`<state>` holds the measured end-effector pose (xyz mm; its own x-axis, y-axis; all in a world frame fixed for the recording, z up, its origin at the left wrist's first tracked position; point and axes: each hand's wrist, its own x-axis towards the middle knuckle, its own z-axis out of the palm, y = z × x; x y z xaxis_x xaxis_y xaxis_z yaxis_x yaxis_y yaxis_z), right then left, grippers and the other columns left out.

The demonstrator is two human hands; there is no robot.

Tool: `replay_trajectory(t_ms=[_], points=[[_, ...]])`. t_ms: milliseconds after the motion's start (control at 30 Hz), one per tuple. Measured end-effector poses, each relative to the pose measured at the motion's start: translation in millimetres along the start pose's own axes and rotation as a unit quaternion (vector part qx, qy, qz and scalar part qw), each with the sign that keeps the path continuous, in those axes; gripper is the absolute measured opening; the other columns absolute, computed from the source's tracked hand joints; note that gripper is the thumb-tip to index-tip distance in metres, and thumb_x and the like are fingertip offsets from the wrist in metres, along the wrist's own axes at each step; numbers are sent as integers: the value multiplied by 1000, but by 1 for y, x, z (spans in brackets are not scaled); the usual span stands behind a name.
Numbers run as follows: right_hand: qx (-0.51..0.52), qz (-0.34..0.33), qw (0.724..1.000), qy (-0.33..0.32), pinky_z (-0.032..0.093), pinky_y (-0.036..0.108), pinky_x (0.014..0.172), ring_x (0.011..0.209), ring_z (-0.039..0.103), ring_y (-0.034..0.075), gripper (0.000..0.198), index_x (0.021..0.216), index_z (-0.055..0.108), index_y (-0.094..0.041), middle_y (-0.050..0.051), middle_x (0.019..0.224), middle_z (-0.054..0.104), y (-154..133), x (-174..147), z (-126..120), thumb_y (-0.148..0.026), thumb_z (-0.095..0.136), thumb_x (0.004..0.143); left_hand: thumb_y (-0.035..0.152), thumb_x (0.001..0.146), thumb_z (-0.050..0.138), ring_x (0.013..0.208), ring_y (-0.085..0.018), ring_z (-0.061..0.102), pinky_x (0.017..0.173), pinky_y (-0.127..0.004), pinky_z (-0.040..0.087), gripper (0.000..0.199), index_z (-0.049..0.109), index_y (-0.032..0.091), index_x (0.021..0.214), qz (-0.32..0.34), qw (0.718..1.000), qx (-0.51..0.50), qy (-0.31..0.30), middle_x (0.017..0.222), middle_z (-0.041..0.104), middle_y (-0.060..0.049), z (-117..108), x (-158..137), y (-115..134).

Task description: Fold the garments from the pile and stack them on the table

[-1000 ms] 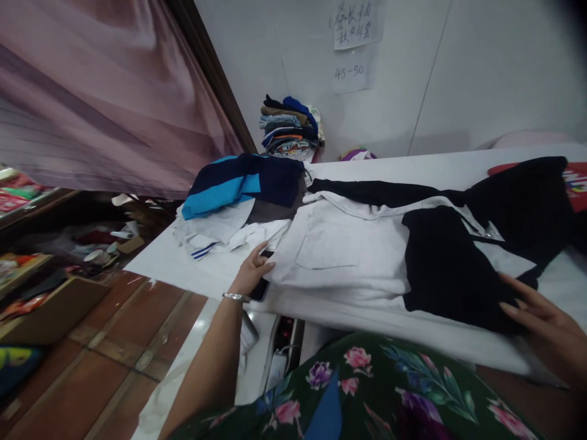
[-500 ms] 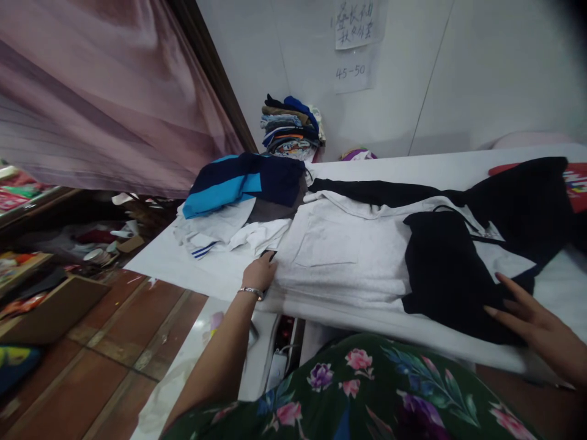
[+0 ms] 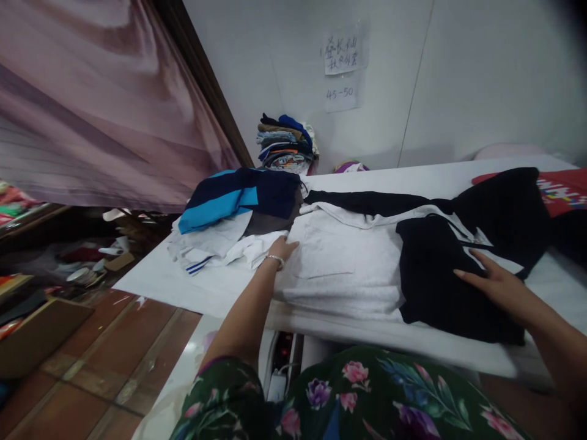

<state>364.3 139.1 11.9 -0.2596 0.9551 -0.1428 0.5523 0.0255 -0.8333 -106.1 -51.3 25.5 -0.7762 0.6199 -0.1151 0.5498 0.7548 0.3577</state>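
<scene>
A light grey hoodie (image 3: 339, 250) with black sleeves lies spread on the white table, its hem toward the left. One black sleeve (image 3: 440, 275) is folded in across the hoodie's right part. My right hand (image 3: 498, 284) rests on this sleeve, open, thumb and fingers apart. At the left hem is my left hand (image 3: 283, 249), touching the grey cloth with its thumb and forefinger spread; its other fingers are partly hidden. Along the hoodie's far side stretches more black cloth (image 3: 376, 200), widening into a broad black part (image 3: 504, 195) at the right.
Left of the hoodie lie a navy and blue garment (image 3: 243, 192) and white garments (image 3: 211, 241). A folded clothes stack (image 3: 287, 143) stands by the wall. Red cloth (image 3: 564, 186) lies at the far right. A pink curtain (image 3: 92, 110) hangs at left; the table's edge (image 3: 348, 321) is near me.
My left hand has moved up along the hem, away from me. My right hand has slid inward and away from me over the black sleeve. The camera view has shifted slightly.
</scene>
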Motion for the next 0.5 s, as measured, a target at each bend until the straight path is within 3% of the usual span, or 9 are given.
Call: replay_trajectory(t_ms=[100, 200, 300, 400, 500], points=[[90, -31, 995, 19, 47, 33, 97, 117, 58, 26, 75, 141, 45, -33, 3, 132, 60, -12, -1, 0, -43, 70, 71, 39, 85, 54, 93, -21, 65, 75, -26, 44, 34, 67, 12, 103, 14, 1000, -11, 25, 103, 71, -11, 3, 19, 10], [135, -79, 983, 98, 40, 32, 104, 121, 54, 24, 71, 139, 48, -34, 1, 131, 59, -24, -5, -1, -42, 70, 72, 40, 92, 40, 95, -19, 62, 77, -27, 43, 38, 65, 14, 105, 24, 997, -16, 70, 105, 70, -9, 7, 31, 17], [155, -54, 979, 117, 45, 32, 99, 113, 58, 24, 72, 140, 48, -31, 2, 125, 63, -22, -1, 0, -39, 71, 72, 39, 91, 41, 97, -22, 62, 79, -30, 43, 35, 65, 15, 100, 13, 997, -10, 78, 104, 70, -12, 16, 37, 19], [188, 37, 980, 50, 52, 30, 86, 102, 64, 23, 75, 142, 44, -34, 2, 120, 65, -7, 8, 2, -31, 69, 71, 37, 88, 48, 98, -27, 63, 80, -33, 44, 30, 68, 16, 90, -1, 998, -1, 58, 101, 70, -15, 23, 39, 17], [218, 93, 971, 17, 55, 26, 75, 93, 67, 21, 81, 144, 40, -35, 2, 120, 66, 4, 12, 1, -27, 71, 69, 37, 88, 49, 102, -30, 63, 83, -36, 45, 32, 66, 13, 102, -7, 998, 1, 59, 107, 69, -18, 20, 37, 17]])
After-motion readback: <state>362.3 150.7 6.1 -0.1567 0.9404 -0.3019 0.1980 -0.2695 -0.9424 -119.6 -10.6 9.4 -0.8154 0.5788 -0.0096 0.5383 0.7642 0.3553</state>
